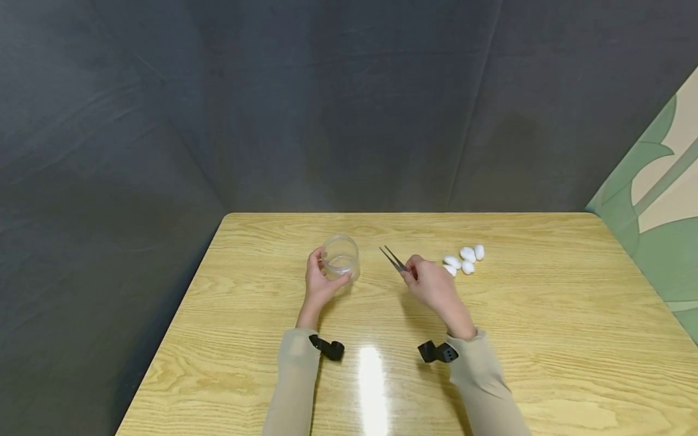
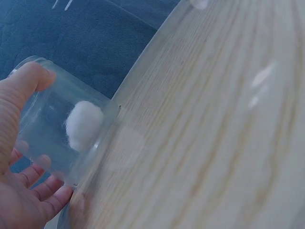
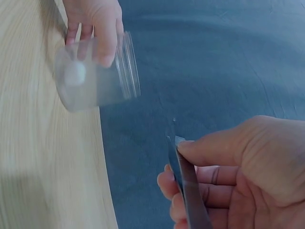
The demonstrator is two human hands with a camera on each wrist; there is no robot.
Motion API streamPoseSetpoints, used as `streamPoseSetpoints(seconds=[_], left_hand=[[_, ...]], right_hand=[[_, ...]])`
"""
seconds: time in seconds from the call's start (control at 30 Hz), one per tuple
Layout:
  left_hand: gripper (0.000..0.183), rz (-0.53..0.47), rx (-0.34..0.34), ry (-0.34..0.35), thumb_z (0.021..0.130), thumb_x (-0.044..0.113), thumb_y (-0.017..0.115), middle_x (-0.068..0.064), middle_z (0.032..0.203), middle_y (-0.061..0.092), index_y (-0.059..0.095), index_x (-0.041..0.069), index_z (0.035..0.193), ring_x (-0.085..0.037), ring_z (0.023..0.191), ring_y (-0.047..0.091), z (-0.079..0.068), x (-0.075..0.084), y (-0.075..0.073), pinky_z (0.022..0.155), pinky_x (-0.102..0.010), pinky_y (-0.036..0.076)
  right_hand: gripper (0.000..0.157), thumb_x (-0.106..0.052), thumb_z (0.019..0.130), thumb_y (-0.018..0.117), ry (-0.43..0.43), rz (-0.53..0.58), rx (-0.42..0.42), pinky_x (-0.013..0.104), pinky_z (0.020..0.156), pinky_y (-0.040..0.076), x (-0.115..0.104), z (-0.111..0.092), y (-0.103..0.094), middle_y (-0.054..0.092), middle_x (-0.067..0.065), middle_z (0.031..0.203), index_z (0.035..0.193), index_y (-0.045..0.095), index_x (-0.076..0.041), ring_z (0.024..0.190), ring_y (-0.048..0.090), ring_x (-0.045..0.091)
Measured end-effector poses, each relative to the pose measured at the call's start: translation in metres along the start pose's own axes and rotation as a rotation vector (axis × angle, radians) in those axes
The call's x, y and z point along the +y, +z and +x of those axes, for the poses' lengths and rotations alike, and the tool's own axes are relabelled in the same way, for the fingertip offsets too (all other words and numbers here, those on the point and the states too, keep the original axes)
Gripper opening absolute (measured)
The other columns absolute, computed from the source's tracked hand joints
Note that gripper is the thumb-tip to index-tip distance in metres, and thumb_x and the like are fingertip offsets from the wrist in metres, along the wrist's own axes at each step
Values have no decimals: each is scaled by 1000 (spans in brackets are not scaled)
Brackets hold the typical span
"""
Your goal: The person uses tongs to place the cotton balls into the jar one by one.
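My left hand (image 1: pixel 322 286) grips a clear plastic jar (image 1: pixel 342 249), thumb on one side and fingers round the other. In the left wrist view a white cotton ball (image 2: pixel 85 126) lies inside, at the jar's bottom end. Between thumb and fingers my right hand (image 1: pixel 433 289) pinches metal tweezers (image 1: pixel 396 261). The tweezers' tips point toward the jar, stand slightly apart and have nothing between them. More white cotton balls (image 1: pixel 467 254) lie in a loose group just beyond the right hand, which partly covers the nearest one.
Both hands are over a light wood-grain table (image 1: pixel 229 303). A dark cloth (image 1: pixel 338 121) rises behind its far edge and along the left side. At the right is a green and beige leaf-patterned surface (image 1: pixel 660 224). Each wrist carries a small black camera (image 1: pixel 437 352).
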State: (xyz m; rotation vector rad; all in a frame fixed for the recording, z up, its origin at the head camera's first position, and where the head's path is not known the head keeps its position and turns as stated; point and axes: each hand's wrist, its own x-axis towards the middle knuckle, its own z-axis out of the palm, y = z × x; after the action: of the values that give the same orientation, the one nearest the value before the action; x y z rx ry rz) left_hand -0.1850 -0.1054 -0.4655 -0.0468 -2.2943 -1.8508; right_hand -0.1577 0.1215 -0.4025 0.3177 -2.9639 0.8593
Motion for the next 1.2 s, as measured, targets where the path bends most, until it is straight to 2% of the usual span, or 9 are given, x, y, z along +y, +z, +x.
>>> streamPoseSetpoints(seconds=[0.37,0.7,0.9,1.2], left_hand=[[77,4,-12,0,69,-1,76,-32,130,39,33,-11,132,-48,118,37,0,1,-1,97,-56,36],[76,-12,-26,23,69,-4,75,-33,129,39,33,-11,132,-49,117,38,1,0,-1,97,-55,37],[76,-16,-32,34,70,-4,74,-34,129,38,32,-12,132,-49,117,37,1,0,-2,96,-56,36],[77,-6,-29,22,70,-2,75,-33,130,38,32,-12,133,-49,118,37,0,1,-2,97,-56,36]], right_hand=[[10,-10,89,60,7,-5,29,27,42,33,20,-4,-10,55,3,62,86,58,-1,48,43,14],[11,-11,90,59,27,-26,14,28,42,34,33,-9,-18,57,4,65,87,58,0,48,45,14],[11,-11,90,59,23,-25,35,28,42,33,42,-14,-23,54,2,63,85,58,-1,48,43,14],[12,-11,90,58,49,-23,21,28,44,32,53,-20,-29,52,2,63,84,56,-2,49,42,14]])
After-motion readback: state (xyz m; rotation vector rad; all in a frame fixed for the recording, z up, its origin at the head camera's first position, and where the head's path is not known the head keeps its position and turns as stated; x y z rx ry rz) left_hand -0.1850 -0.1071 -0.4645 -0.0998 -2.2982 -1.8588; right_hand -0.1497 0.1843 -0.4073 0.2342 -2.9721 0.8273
